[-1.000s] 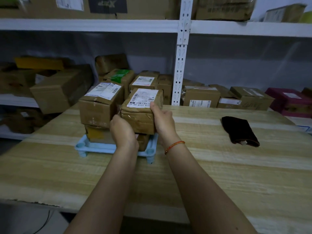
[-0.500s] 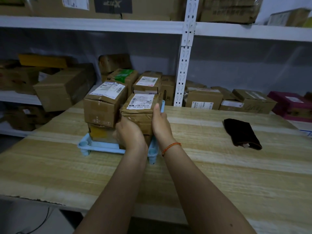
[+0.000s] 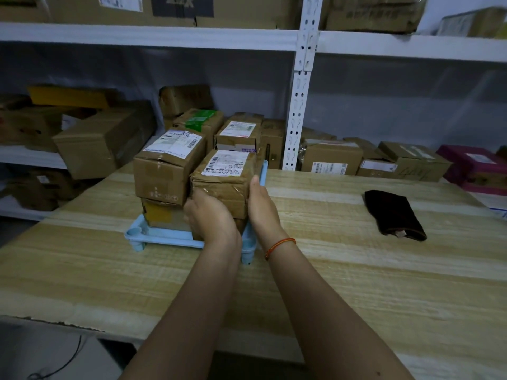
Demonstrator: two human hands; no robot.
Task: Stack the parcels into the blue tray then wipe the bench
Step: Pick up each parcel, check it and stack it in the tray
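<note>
Both hands hold a taped cardboard parcel [image 3: 223,182] with a white shipping label, at the right end of the blue tray [image 3: 164,237], which sits on the wooden bench [image 3: 343,283] at about 11 o'clock from the person. The left hand [image 3: 210,218] cups the near face, fingers curled against the cardboard; the right hand [image 3: 260,204] lies flat along the right side, fingers straight and together, thumb pointing up. The parcel seems to rest on a lower one in the tray, though the contact is hidden behind the left hand. At its 9 o'clock, touching or just beside it, a larger labelled box [image 3: 167,165] tops the left-hand stack.

The step in hand looks like seating and squaring this parcel. To do it well, press it level, slide it snug against the larger box, and keep its right edge inside the tray's rim, which shows just past the right fingertips. Let go only once it sits without rocking; the crumpled tape suggests a soft, uneven face. The dark folded cloth [image 3: 395,215] waits at 2 o'clock for wiping.
</note>
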